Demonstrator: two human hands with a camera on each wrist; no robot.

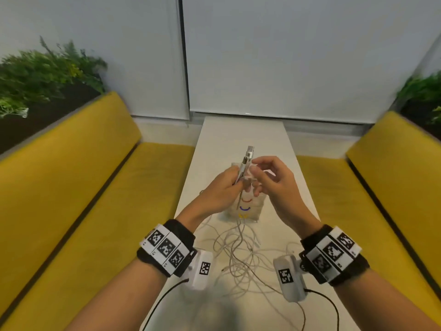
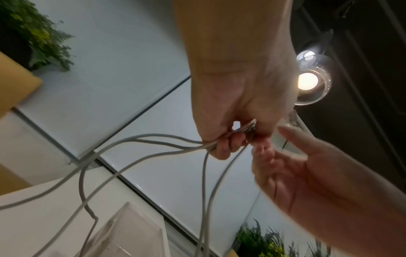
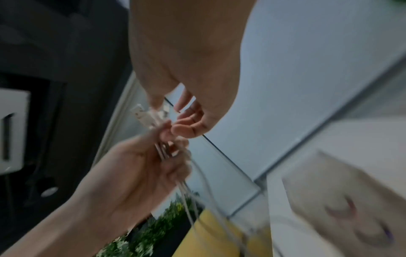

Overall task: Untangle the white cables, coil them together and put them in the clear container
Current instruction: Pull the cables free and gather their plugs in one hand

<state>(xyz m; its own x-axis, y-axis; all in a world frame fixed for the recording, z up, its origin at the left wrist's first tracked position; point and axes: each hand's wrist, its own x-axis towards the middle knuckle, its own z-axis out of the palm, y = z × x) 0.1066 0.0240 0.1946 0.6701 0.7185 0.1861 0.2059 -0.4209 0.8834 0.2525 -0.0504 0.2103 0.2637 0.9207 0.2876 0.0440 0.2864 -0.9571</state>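
- Two hands raised above surface (image 1: 241, 137).
- Left hand (image 1: 220, 191) grips white cables (image 1: 238, 254) near plugs (image 1: 248, 155).
- Right hand (image 1: 272, 181) fingers relaxed, touching plugs; holding unclear.
- Clear container (image 1: 248, 211) beneath.

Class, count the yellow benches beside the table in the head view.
2: one yellow bench left of the white table, one on its right. More seating may lie outside the frame.

The clear container (image 1: 245, 209) stands on the table (image 1: 241, 132) behind the loose cables (image 1: 238, 256), between two sofas (image 1: 71, 187).
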